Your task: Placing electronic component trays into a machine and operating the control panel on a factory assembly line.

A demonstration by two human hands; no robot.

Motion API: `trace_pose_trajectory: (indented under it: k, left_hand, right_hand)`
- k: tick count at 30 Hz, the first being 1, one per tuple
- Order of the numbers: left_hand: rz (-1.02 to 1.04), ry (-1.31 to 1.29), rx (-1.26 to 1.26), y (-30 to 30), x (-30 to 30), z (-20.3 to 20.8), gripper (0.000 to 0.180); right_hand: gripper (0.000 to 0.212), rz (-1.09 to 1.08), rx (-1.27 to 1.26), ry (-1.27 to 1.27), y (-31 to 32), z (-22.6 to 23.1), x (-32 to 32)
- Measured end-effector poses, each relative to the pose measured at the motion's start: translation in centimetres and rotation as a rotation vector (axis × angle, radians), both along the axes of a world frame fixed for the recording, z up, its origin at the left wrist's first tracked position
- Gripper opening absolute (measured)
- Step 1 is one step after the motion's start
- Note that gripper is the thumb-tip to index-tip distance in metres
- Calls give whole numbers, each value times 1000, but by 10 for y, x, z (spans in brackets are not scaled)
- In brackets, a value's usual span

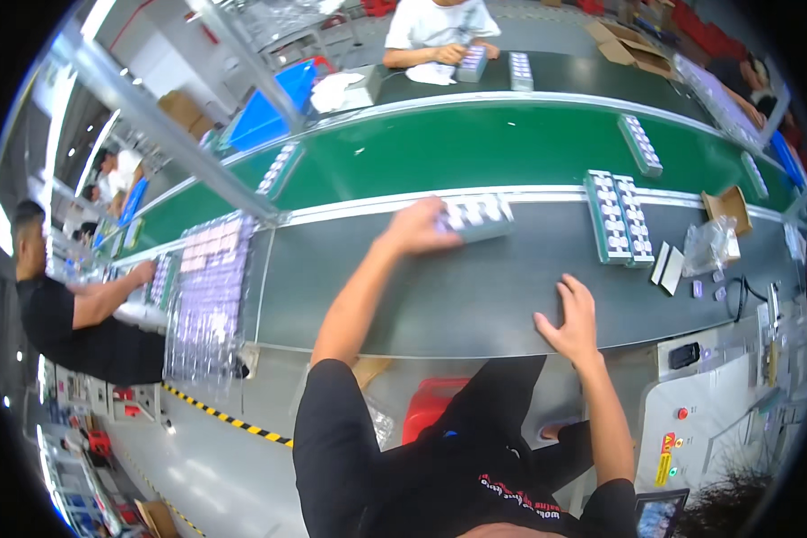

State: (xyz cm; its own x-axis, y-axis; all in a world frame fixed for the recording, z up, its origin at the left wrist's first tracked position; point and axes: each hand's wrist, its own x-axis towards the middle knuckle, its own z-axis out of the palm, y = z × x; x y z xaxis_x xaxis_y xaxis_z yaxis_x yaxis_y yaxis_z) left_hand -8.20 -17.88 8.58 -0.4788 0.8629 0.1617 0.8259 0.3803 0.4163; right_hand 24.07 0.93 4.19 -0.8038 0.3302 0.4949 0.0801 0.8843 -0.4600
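Right hand (576, 328) loosely splayed

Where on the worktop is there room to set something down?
The dark grey worktop is bare between the left hand and right hand, and left of the left forearm. Crowded rightward: two green-and-white rectangular blocks, flat white strips, crumpled clear plastic bag, brown cardboard box.

Your shirt (430, 489): black, white and red print. Your desk (368, 305): dark grey. Belt (457, 143): green. Your held block (484, 218): grey-green side, white-and-lilac patches on top. Seat (429, 408): red. Bin (278, 103): blue. Floor tape (229, 421): yellow-black stripes.
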Motion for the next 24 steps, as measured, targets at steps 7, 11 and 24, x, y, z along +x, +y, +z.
trace_pose_trajectory:
  k: [7,11,24]
  left_hand:
    - [804,9,-62,44,-175,10,70]
    - [892,9,-222,63,-195,2,69]
    - [-99,-985,359,304,26,-37,64]
  right_hand:
    - [45,37,-6,-35,-14,17,-23]
    - [40,11,-67,-9,-17,15,-21]
    - [38,-257,-261,255,-19,5,1]
